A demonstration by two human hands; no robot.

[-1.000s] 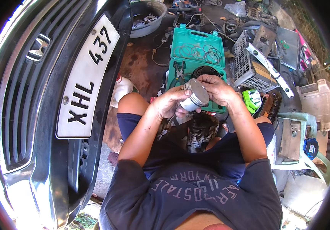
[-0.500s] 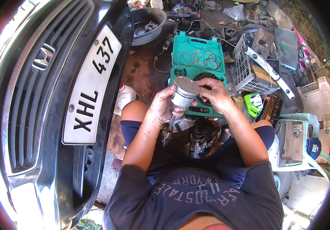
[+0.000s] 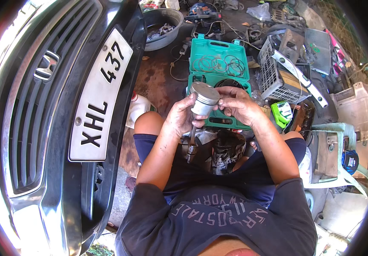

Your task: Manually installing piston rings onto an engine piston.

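A silvery engine piston [image 3: 204, 99], its flat crown tilted upward, is held over my lap. My left hand [image 3: 183, 114] closes round its left side and underside. From below it a connecting rod [image 3: 192, 147] hangs toward my legs. Thumb and bent fingers of my right hand [image 3: 237, 104] press together at the piston's right edge, by the ring grooves; whether a ring is pinched there is too small to tell. Behind both hands lies an opened green plastic tool case [image 3: 195, 54], with several thin rings [image 3: 235, 66] in its lid.
A dark car's front bumper [image 3: 126, 85] stands close on my left. Beyond it sits a grey basin [image 3: 173, 33] with metal parts inside. To the right are a grey crate [image 3: 270, 81], a spirit level [image 3: 299, 77], a green container [image 3: 281, 115] and a pale green chair [image 3: 342, 141].
The piston has shifted slightly left and turned, its rod swinging a little to the right. My right hand's fingers have curled and moved lower along the piston's edge.
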